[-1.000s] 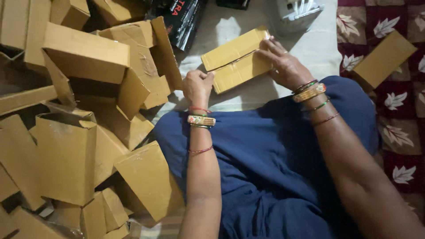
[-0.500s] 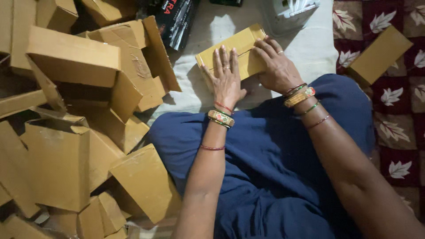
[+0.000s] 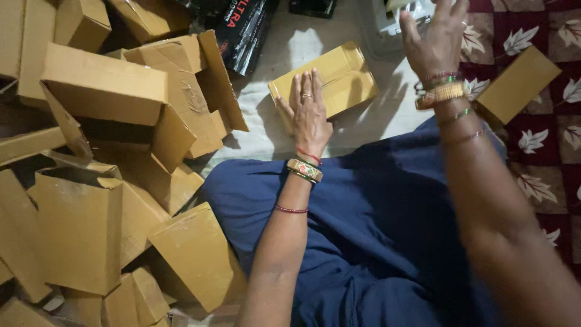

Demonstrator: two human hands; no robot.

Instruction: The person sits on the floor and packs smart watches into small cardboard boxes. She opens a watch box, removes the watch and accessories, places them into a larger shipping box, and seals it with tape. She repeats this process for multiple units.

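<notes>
A flat yellow-brown cardboard box [image 3: 339,75] lies on the pale cloth in front of my lap. My left hand [image 3: 308,112] rests palm-down on its near left part, fingers together and flat. My right hand [image 3: 436,36] is lifted in the air above and right of the box, fingers spread, holding nothing. Bangles circle both wrists. My blue clothing [image 3: 375,230] fills the lower middle.
A heap of folded brown cardboard boxes [image 3: 103,169] fills the left side. Another flat box [image 3: 517,85] lies on the maroon leaf-patterned mat [image 3: 544,145] at right. A black glossy packet [image 3: 245,33] and a white object [image 3: 393,15] sit at the top.
My left hand came from a fist near my lap onto the box and presses flat. My right hand let go of the box and rose up to the right.
</notes>
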